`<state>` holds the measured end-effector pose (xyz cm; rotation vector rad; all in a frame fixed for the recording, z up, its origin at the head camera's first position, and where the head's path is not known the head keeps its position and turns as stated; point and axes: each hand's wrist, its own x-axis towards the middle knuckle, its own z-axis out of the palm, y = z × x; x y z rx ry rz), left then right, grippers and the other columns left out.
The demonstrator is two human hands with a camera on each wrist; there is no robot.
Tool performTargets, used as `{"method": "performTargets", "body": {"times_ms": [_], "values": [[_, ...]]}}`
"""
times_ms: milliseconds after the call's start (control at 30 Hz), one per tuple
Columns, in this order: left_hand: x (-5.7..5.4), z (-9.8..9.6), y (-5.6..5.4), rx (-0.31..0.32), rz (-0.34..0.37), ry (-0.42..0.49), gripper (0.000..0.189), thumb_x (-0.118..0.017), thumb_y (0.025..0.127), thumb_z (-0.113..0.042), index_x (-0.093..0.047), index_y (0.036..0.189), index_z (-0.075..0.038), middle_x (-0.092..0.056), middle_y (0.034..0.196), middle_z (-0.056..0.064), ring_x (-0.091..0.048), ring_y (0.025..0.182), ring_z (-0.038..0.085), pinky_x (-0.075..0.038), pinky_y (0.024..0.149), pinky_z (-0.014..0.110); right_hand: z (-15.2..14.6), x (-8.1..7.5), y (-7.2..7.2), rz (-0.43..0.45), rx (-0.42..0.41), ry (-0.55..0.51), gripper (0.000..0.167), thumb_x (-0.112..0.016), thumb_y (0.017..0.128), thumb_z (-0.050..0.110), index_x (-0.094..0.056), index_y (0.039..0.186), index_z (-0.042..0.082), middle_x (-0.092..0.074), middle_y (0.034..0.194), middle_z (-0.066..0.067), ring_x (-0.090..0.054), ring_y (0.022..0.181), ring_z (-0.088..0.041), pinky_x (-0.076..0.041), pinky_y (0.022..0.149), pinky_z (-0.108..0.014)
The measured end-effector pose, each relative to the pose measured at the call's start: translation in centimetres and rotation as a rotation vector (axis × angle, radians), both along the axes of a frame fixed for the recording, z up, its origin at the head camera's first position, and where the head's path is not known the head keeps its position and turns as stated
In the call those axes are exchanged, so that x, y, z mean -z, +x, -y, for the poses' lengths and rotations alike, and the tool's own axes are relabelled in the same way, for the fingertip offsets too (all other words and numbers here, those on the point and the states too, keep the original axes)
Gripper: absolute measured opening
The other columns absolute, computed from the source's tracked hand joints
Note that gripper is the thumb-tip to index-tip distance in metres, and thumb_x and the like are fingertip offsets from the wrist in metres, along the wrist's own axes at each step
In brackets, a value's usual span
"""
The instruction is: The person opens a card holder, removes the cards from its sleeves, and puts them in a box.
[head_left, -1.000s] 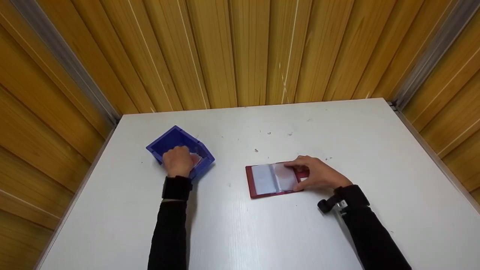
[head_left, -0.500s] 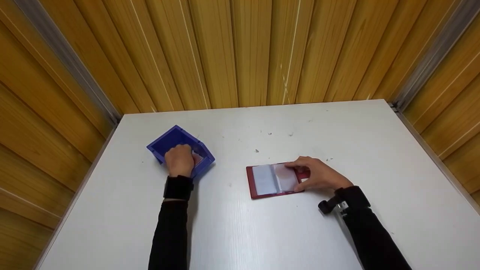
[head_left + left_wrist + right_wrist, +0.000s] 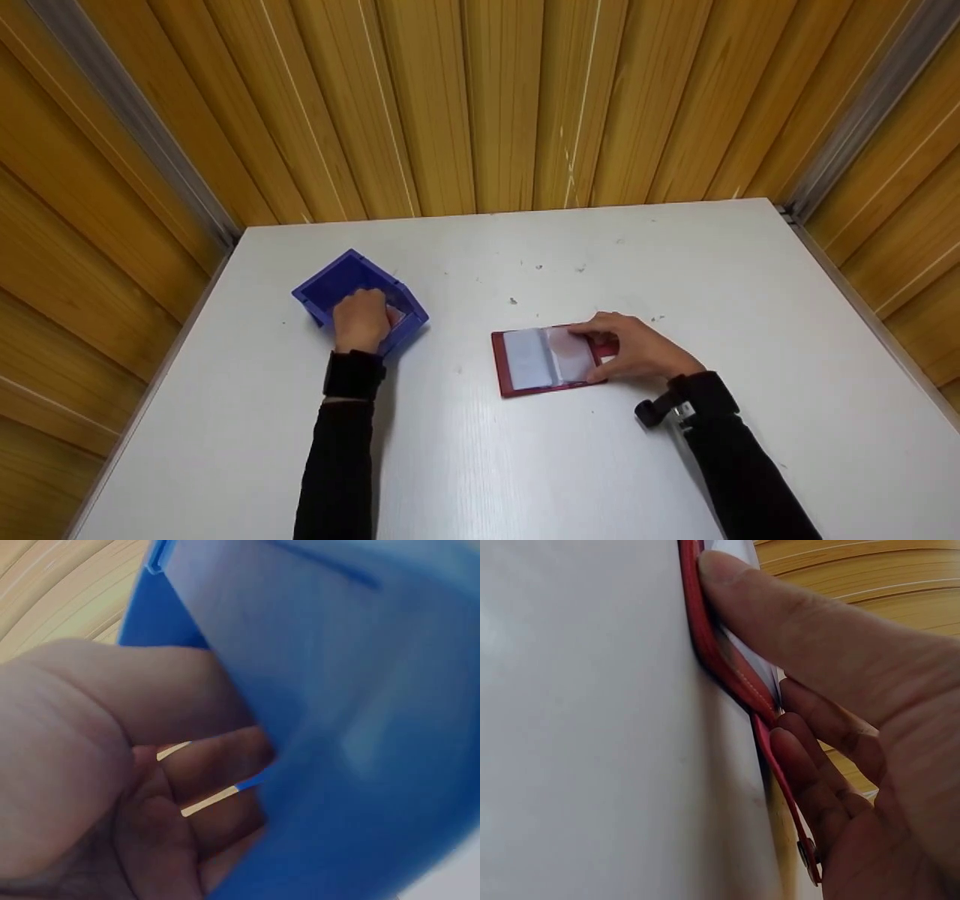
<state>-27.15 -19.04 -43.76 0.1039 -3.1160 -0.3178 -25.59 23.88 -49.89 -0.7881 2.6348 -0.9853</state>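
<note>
My left hand [image 3: 360,321] reaches down into a blue plastic bin [image 3: 335,279] at the left of the table. Part of a pinkish card [image 3: 394,315] shows beside it inside. In the left wrist view the bin's wall [image 3: 360,727] hides my fingertips, so what they touch is out of sight. A red card holder [image 3: 505,367] lies spread at its clear sleeves [image 3: 527,358], right of centre. My right hand [image 3: 637,349] grips its right side. The thumb [image 3: 780,611] lies along the near edge, and the other fingers are by the red snap strap [image 3: 778,765].
The white table [image 3: 450,465] has several dark scuff marks behind the card holder. Yellow wood-patterned panels [image 3: 495,105] stand along its back and sides. A black strap with a small camera [image 3: 652,412] sits on my right wrist.
My left hand has shifted very slightly within the bin. My right hand and the card holder stay where they were.
</note>
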Motion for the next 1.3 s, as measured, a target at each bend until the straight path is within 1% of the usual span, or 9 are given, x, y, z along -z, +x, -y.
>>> {"method": "performTargets", "body": {"times_ms": [167, 400, 500, 600, 700, 800, 933, 1100, 1300], "values": [[-0.8, 0.2, 0.1, -0.028, -0.073, 0.014, 0.025, -0.073, 0.088, -0.008, -0.075, 0.105, 0.009, -0.073, 0.105, 0.03, -0.071, 0.096, 0.047, -0.058, 0.084, 0.059, 0.0, 0.0, 0.0, 0.007, -0.011, -0.008, 0.074, -0.094, 0.074, 0.035, -0.065, 0.142, 0.027, -0.064, 0.116, 0.003, -0.054, 0.108, -0.018, -0.046, 0.098, -0.036], [-2.7, -1.2, 0.4, -0.051, -0.305, 0.075, 0.015, -0.068, 0.094, -0.004, -0.075, 0.104, 0.004, -0.076, 0.097, 0.025, -0.073, 0.087, 0.043, -0.059, 0.075, 0.056, -0.2, 0.1, -0.2, 0.032, -0.027, -0.057, 0.074, -0.095, 0.074, 0.031, -0.065, 0.141, 0.024, -0.064, 0.115, 0.001, -0.056, 0.108, -0.018, -0.048, 0.097, -0.03], [-3.3, -2.4, 0.7, -0.014, -0.389, 0.13, 0.014, -0.07, 0.096, -0.007, -0.074, 0.107, 0.001, -0.077, 0.096, 0.021, -0.074, 0.085, 0.04, -0.059, 0.073, 0.054, -0.2, 0.1, -0.2, 0.032, -0.03, -0.063, 0.074, -0.095, 0.074, 0.03, -0.065, 0.141, 0.023, -0.065, 0.115, 0.001, -0.056, 0.108, -0.018, -0.048, 0.097, -0.029], [-3.6, -3.9, 1.0, 0.088, -0.433, 0.196, 0.014, -0.073, 0.094, -0.006, -0.075, 0.107, -0.002, -0.078, 0.091, 0.016, -0.074, 0.081, 0.035, -0.059, 0.072, 0.051, -0.2, 0.0, -0.2, 0.024, -0.031, -0.057, 0.075, -0.095, 0.073, 0.03, -0.065, 0.141, 0.023, -0.065, 0.115, 0.001, -0.056, 0.107, -0.018, -0.048, 0.097, -0.03], [-3.3, -6.0, 1.6, 0.263, -0.376, 0.257, 0.019, -0.078, 0.09, -0.007, -0.075, 0.108, -0.005, -0.078, 0.089, 0.013, -0.074, 0.082, 0.03, -0.058, 0.075, 0.048, -0.2, 0.0, -0.2, 0.015, -0.025, -0.043, 0.074, -0.095, 0.073, 0.031, -0.066, 0.14, 0.024, -0.065, 0.114, 0.002, -0.054, 0.107, -0.018, -0.047, 0.096, -0.032], [-2.1, -8.7, 2.2, 0.477, -0.177, 0.296, 0.036, -0.086, 0.085, -0.014, -0.072, 0.118, -0.008, -0.078, 0.101, 0.011, -0.073, 0.093, 0.028, -0.057, 0.086, 0.046, -0.2, 0.1, -0.2, 0.008, -0.027, -0.043, 0.073, -0.095, 0.073, 0.032, -0.067, 0.139, 0.023, -0.066, 0.114, 0.002, -0.054, 0.106, -0.018, -0.047, 0.096, -0.032], [0.3, -12.3, 3.1, 0.68, 0.076, 0.211, 0.068, -0.095, 0.074, -0.031, -0.066, 0.133, -0.013, -0.073, 0.12, 0.007, -0.066, 0.107, 0.025, -0.054, 0.093, 0.042, -0.3, -0.1, -0.1, -0.012, -0.029, -0.049, 0.071, -0.095, 0.073, 0.034, -0.068, 0.138, 0.024, -0.067, 0.112, 0.003, -0.055, 0.104, -0.018, -0.046, 0.094, -0.031], [1.6, -14.2, 3.7, 0.74, 0.085, 0.052, 0.081, -0.1, 0.064, -0.033, -0.065, 0.134, -0.015, -0.069, 0.12, 0.004, -0.06, 0.104, 0.022, -0.054, 0.089, 0.035, 0.0, 0.0, -0.2, -0.053, 0.008, -0.108, 0.058, -0.095, 0.074, 0.032, -0.075, 0.127, 0.021, -0.067, 0.096, -0.001, -0.054, 0.092, -0.019, -0.045, 0.082, -0.027], [2.0, -14.0, 3.8, 0.759, 0.074, 0.031, 0.077, -0.1, 0.066, -0.026, -0.065, 0.133, -0.01, -0.068, 0.123, 0.006, -0.061, 0.106, 0.024, -0.054, 0.095, 0.034, 0.7, 0.5, -0.3, -0.143, 0.022, -0.195, 0.059, -0.093, 0.076, 0.027, -0.073, 0.129, 0.009, -0.066, 0.1, -0.007, -0.064, 0.084, -0.021, -0.053, 0.076, -0.026]]}}
